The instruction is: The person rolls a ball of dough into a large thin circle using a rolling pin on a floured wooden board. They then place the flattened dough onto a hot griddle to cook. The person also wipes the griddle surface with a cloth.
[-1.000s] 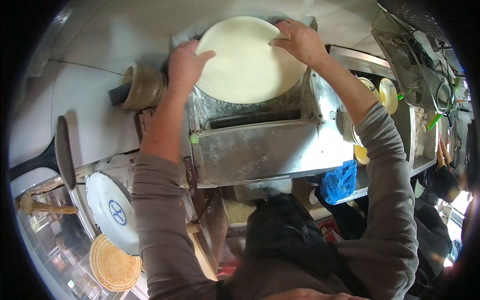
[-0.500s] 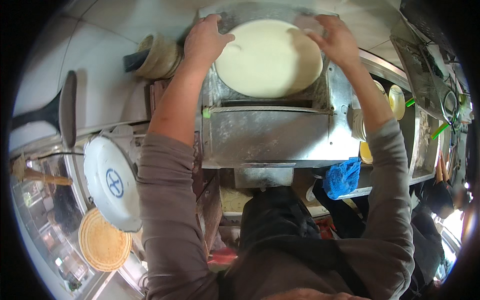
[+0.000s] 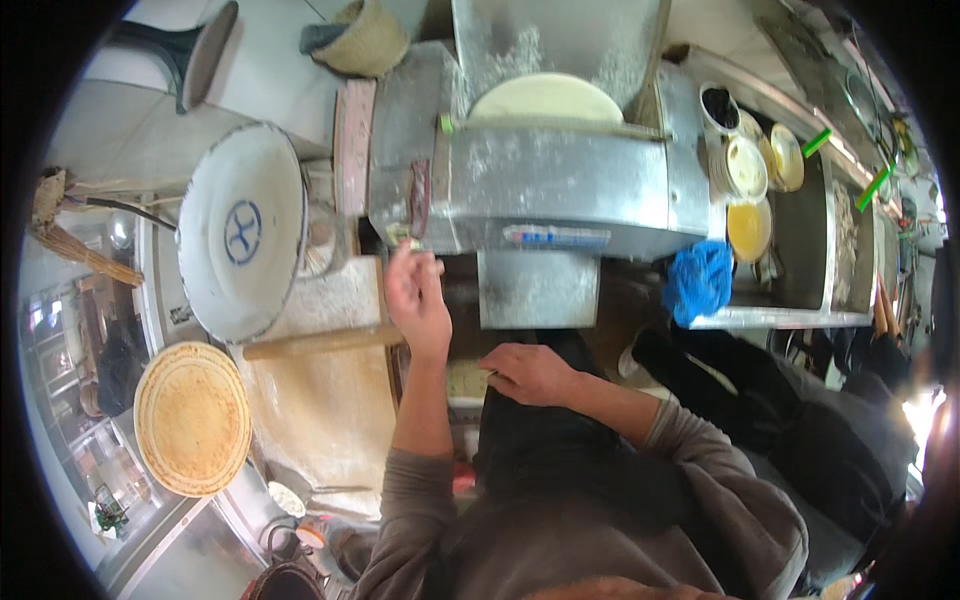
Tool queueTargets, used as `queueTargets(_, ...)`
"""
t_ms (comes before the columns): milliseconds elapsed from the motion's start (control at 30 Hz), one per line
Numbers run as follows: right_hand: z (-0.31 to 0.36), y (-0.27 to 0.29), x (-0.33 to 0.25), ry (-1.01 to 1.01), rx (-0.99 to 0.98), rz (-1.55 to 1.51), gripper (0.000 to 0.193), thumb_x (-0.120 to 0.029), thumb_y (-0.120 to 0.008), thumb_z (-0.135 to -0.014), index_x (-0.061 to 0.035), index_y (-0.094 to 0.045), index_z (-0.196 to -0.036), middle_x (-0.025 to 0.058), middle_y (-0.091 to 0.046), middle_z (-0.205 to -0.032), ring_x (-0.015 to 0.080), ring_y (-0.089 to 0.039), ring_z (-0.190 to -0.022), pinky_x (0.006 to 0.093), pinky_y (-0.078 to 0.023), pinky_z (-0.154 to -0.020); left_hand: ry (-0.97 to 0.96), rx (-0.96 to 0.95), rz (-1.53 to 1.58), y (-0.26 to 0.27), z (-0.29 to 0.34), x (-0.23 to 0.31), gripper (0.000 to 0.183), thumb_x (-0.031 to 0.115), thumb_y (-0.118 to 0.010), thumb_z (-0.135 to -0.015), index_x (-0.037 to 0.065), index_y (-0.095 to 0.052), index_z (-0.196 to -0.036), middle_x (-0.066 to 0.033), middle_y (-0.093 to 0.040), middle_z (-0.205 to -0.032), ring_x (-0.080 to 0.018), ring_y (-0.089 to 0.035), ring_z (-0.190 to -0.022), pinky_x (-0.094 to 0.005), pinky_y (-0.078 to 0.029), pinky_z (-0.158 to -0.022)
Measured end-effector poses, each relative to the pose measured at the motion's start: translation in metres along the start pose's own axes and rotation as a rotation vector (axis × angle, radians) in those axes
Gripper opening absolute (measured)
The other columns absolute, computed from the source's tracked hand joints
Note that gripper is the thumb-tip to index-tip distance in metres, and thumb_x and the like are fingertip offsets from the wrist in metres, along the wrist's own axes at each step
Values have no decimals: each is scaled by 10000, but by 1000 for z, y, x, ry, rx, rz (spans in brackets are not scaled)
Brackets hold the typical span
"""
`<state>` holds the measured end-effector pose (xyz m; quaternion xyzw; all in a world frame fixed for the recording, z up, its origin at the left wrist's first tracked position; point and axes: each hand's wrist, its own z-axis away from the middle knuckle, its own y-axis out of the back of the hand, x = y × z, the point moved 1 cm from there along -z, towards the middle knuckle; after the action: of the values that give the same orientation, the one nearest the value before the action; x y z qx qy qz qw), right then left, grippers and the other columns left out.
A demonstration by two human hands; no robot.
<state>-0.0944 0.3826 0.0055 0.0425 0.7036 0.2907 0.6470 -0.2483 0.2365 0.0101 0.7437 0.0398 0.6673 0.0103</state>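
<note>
A pale oval sheet of dough lies on the floured sloping plate of a metal dough-rolling machine; its near edge goes out of sight behind the machine's front cover. At the machine's lower left corner is my left hand, fingers raised and somewhat apart, tips at or close to a small pale part I cannot make out. My right hand hovers before the black apron below a metal chute, fingers loosely bent, nothing seen in it.
To the left are a white enamel basin, a stack of round flatbreads and a rolling pin on a floured board. A blue cloth and several tubs are at right. Beyond the machine's left side stands a woven basket.
Both hands have left the dough and come back toward me, the left to the machine's corner, the right before the apron. Less dough shows on the plate. My view has shifted.
</note>
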Motion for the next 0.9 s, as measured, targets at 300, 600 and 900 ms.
queueTargets(300,38,-74,1,-93,-617,70,325,-291,-626,-976,-101,-616,-1240,136,-693,-1096,366,-703,-1010,501,-573,-826,617,-231,-323,150,258,-71,355,118,-664,-1011,-9,-609,-1337,-89,-696,-1014,-171,-669,-934,-336,-550,-844)
queueTargets(600,57,-117,124,-336,-360,48,283,-259,-650,-931,-74,-636,-1143,184,-689,-1037,398,-705,-964,528,-563,-800,733,-386,-167,70,216,-228,400,190,-671,-1013,-11,-592,-1349,-116,-703,-1239,-224,-655,-1160,-353,-502,-1007)
queueTargets(900,166,-167,258,-885,-322,-310,375,-306,-679,-972,-64,-643,-1257,152,-735,-1082,344,-713,-1020,443,-555,-893,972,141,173,-98,94,-377,548,223,-784,-931,-20,-558,-1367,-142,-640,-1342,-242,-606,-1195,-411,-480,-979)
